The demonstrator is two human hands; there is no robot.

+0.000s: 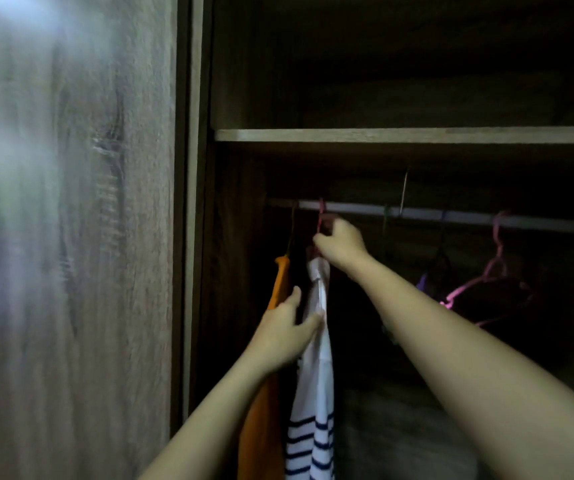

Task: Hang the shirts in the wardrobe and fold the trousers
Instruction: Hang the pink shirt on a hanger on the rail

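Wardrobe rail [451, 216]: right hand [339, 245] grip on hanger [320, 218], striped shirt [313, 393] beneath.

Both bare forearms reach up and away from the near edge. The right hand [341, 245] is farther and higher, knuckles up, its fingers curled round the neck of a pink plastic hanger [319, 218]. The left hand [285, 336] is lower and nearer, thumb raised, fingers lying fairly straight against a white, navy-striped cloth shirt [316, 382].
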